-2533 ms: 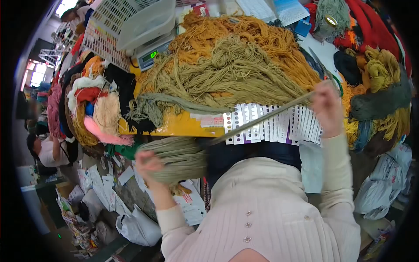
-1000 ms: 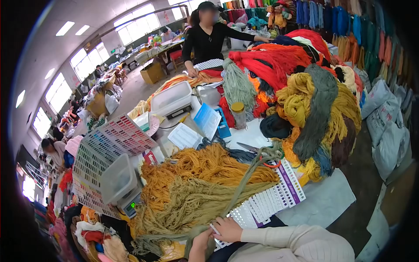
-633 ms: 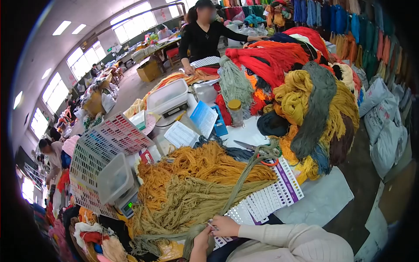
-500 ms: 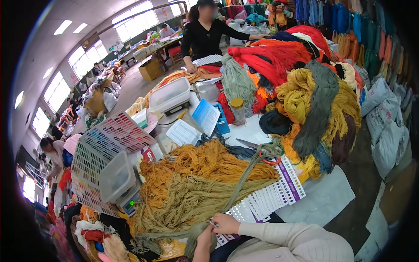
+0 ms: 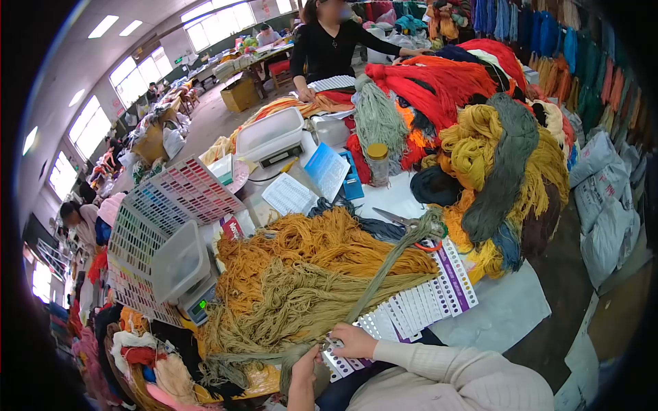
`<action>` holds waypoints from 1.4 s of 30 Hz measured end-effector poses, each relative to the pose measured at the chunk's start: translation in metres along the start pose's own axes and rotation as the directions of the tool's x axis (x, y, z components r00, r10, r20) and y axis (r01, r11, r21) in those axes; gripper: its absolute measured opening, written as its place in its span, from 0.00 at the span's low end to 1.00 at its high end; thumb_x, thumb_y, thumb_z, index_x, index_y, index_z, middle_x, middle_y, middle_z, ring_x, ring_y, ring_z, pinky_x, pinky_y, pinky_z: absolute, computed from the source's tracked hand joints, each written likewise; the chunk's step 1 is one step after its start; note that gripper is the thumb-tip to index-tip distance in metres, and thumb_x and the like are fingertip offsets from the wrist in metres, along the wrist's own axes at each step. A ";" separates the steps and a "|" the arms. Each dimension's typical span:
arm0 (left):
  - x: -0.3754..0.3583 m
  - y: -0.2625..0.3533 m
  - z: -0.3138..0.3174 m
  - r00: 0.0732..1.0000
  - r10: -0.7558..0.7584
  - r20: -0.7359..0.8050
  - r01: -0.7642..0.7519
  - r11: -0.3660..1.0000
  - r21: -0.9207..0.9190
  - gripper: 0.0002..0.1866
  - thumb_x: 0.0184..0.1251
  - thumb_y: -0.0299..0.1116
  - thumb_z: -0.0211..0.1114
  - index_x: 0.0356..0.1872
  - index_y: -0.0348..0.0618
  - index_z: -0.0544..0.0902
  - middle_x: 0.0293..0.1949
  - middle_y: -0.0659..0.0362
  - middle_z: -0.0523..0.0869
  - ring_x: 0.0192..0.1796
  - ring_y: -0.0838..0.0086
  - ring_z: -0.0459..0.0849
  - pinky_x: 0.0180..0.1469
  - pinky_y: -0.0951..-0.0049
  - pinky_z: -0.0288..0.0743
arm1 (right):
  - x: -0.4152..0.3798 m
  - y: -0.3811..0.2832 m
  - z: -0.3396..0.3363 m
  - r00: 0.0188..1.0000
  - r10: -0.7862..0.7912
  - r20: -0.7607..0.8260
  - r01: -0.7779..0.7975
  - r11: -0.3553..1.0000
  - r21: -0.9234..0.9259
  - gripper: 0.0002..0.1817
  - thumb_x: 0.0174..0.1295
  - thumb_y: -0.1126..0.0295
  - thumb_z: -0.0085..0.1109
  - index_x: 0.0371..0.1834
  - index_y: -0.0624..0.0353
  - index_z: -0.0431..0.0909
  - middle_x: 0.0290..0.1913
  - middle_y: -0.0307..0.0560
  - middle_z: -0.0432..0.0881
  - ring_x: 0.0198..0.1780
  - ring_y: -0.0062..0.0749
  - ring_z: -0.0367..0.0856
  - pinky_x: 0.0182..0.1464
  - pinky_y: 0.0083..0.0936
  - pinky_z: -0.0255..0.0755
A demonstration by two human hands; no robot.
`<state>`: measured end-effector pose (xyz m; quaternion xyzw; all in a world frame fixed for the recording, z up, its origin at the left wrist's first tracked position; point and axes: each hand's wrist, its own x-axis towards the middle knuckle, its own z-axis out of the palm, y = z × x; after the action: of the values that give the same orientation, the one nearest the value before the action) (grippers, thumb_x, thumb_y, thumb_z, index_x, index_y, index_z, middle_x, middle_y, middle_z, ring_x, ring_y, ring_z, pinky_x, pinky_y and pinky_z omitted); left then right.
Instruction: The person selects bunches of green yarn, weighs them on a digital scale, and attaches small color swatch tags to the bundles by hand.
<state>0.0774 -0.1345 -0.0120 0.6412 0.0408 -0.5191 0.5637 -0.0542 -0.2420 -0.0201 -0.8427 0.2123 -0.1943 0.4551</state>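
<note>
At the table's near edge my left hand (image 5: 306,370) is closed around a strand of olive-green yarn, which hangs below it. Close on its right, my right hand (image 5: 353,341) is pinched at the same strand; a small greyish item shows at its fingertips, too small to name. An olive yarn heap (image 5: 288,294) lies just beyond both hands, with orange-brown yarn (image 5: 308,240) behind it. From near my hands a long green strand runs up to the red-handled scissors (image 5: 430,246). White cards with punched holes (image 5: 452,281) fan out to the right.
A scale (image 5: 197,308) bears a clear tray (image 5: 179,264) at the left, beside colour charts (image 5: 154,226). A jar (image 5: 378,164) and piled yarn (image 5: 480,151) stand at the back right. Across the table a person in black (image 5: 327,51) touches yarn.
Both my hands have shifted slightly; the left has moved a little to the left and its hold on the yarn shows more clearly. The whole view has shifted slightly.
</note>
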 end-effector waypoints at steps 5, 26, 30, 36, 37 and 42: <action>-0.011 0.005 -0.013 0.983 -0.077 0.169 0.116 0.966 -0.231 0.05 0.52 0.26 0.56 0.30 0.36 0.74 0.24 0.61 0.75 0.19 0.81 0.66 0.25 0.80 0.64 | -0.001 -0.005 -0.003 1.000 -0.002 0.015 0.003 0.999 -0.035 0.16 0.43 0.64 0.54 0.35 0.62 0.72 0.35 0.49 0.70 0.38 0.42 0.71 0.40 0.28 0.67; 0.007 0.013 0.001 0.866 -0.146 0.478 0.297 0.919 -0.258 0.08 0.55 0.32 0.55 0.31 0.38 0.75 0.17 0.64 0.72 0.16 0.81 0.66 0.21 0.84 0.61 | 0.003 0.029 0.002 0.970 0.197 0.139 -0.217 0.458 0.862 0.07 0.48 0.77 0.49 0.30 0.61 0.77 0.33 0.44 0.78 0.37 0.21 0.74 0.41 0.17 0.66; -0.006 0.014 0.006 0.865 -0.117 0.488 0.112 0.993 0.041 0.08 0.53 0.29 0.56 0.33 0.35 0.74 0.20 0.61 0.74 0.16 0.80 0.67 0.20 0.83 0.63 | 0.010 -0.001 -0.006 0.992 -0.039 0.116 -0.010 0.918 0.398 0.05 0.49 0.76 0.49 0.26 0.61 0.76 0.26 0.41 0.74 0.30 0.22 0.73 0.34 0.17 0.66; -0.012 0.029 0.005 0.959 -0.182 0.217 0.201 0.977 -0.069 0.08 0.52 0.30 0.57 0.33 0.39 0.73 0.21 0.60 0.74 0.20 0.77 0.72 0.20 0.80 0.66 | 0.011 0.012 0.008 0.989 0.065 0.129 -0.122 0.860 0.496 0.08 0.52 0.75 0.49 0.34 0.63 0.72 0.24 0.39 0.73 0.26 0.18 0.69 0.29 0.15 0.64; -0.012 0.032 -0.002 0.960 -0.201 0.194 0.226 0.967 -0.119 0.08 0.52 0.31 0.57 0.33 0.39 0.73 0.21 0.60 0.74 0.21 0.77 0.72 0.20 0.80 0.65 | 0.011 0.012 0.006 0.982 0.117 0.146 -0.177 0.835 0.521 0.08 0.52 0.74 0.49 0.35 0.63 0.72 0.24 0.38 0.73 0.27 0.18 0.69 0.29 0.15 0.64; -0.027 0.060 -0.077 0.999 0.035 0.030 -0.023 0.943 -0.332 0.08 0.54 0.33 0.56 0.27 0.39 0.71 0.19 0.59 0.73 0.20 0.76 0.71 0.21 0.80 0.65 | 0.013 0.015 0.006 0.973 0.068 0.221 -0.157 0.896 0.415 0.09 0.46 0.73 0.51 0.32 0.61 0.71 0.26 0.48 0.73 0.28 0.33 0.71 0.32 0.22 0.65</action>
<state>0.1513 -0.0826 0.0350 0.5283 0.1080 -0.5079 0.6717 -0.0428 -0.2517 -0.0340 -0.7229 0.1658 -0.1237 0.6592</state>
